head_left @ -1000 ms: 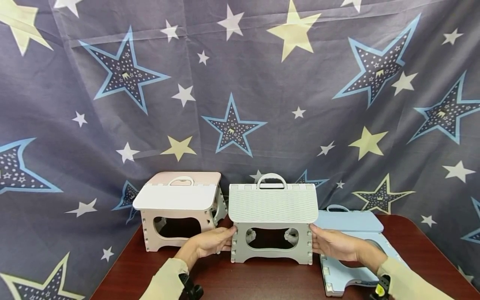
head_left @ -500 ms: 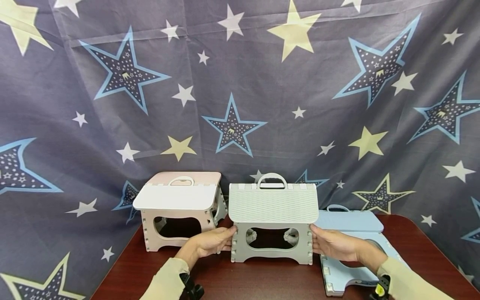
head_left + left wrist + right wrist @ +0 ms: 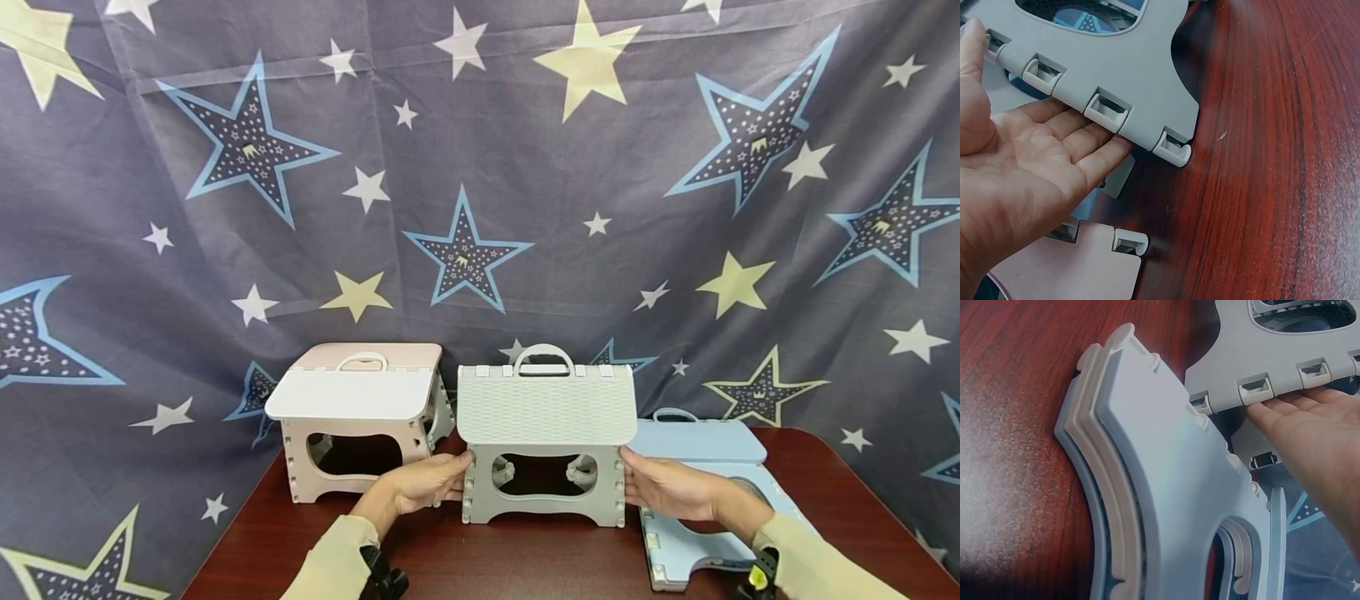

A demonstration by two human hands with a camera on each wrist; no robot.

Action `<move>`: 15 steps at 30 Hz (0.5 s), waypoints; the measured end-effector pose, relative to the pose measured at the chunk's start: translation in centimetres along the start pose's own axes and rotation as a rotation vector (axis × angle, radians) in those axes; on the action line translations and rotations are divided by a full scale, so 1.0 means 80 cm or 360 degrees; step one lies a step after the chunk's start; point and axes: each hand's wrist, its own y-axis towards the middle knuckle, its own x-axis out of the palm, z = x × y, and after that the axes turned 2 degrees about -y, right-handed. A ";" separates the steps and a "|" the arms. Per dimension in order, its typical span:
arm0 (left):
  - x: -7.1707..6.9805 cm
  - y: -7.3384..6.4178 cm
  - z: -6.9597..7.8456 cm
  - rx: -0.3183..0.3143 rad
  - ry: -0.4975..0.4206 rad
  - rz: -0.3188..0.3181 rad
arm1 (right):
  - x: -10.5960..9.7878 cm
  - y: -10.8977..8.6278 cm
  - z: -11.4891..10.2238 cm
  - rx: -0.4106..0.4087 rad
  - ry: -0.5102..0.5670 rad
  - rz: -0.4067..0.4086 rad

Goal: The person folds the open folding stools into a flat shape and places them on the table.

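Note:
A pale green-grey folding stool (image 3: 551,412) stands in the middle of the table, its top halves sloping down like a roof and its loop handle up. My left hand (image 3: 425,484) holds its left edge at the front leg panel, fingers reaching behind the hinged edge (image 3: 1107,112). On the opposite side, my right hand (image 3: 667,485) holds the right edge, thumb at the front. In the right wrist view, that hand's fingers (image 3: 1285,406) pass behind the panel, so their tips are hidden.
A pink and white folding stool (image 3: 352,396) stands unfolded to the left. On the right, a blue folding stool (image 3: 697,442) lies folded nearly flat, under my right forearm. The dark red table (image 3: 525,562) backs onto a star-patterned curtain (image 3: 480,125).

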 end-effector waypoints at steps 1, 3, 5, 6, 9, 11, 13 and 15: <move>0.000 0.000 0.000 0.0000 -0.0010 0.0001 | 0.000 -0.001 -0.001 0.0002 -0.0011 0.0004; 0.001 0.000 0.000 0.0005 -0.0030 0.0009 | 0.001 -0.003 -0.003 0.0011 -0.0054 0.0028; 0.002 0.000 0.000 0.0009 -0.0056 0.0022 | 0.001 -0.005 -0.006 0.0025 -0.0088 0.0062; 0.002 0.000 0.000 0.0012 -0.0067 0.0029 | 0.002 -0.006 -0.007 0.0033 -0.0104 0.0081; 0.003 0.000 0.000 0.0021 -0.0106 0.0059 | 0.005 -0.007 -0.010 0.0053 -0.0114 0.0142; 0.005 0.000 0.000 0.0026 -0.0125 0.0076 | 0.007 -0.007 -0.011 0.0058 -0.0115 0.0180; 0.007 -0.001 0.000 0.0018 -0.0146 0.0101 | 0.010 -0.008 -0.010 0.0056 -0.0124 0.0218; 0.010 -0.002 -0.001 0.0004 -0.0155 0.0134 | 0.013 -0.009 -0.009 0.0049 -0.0137 0.0242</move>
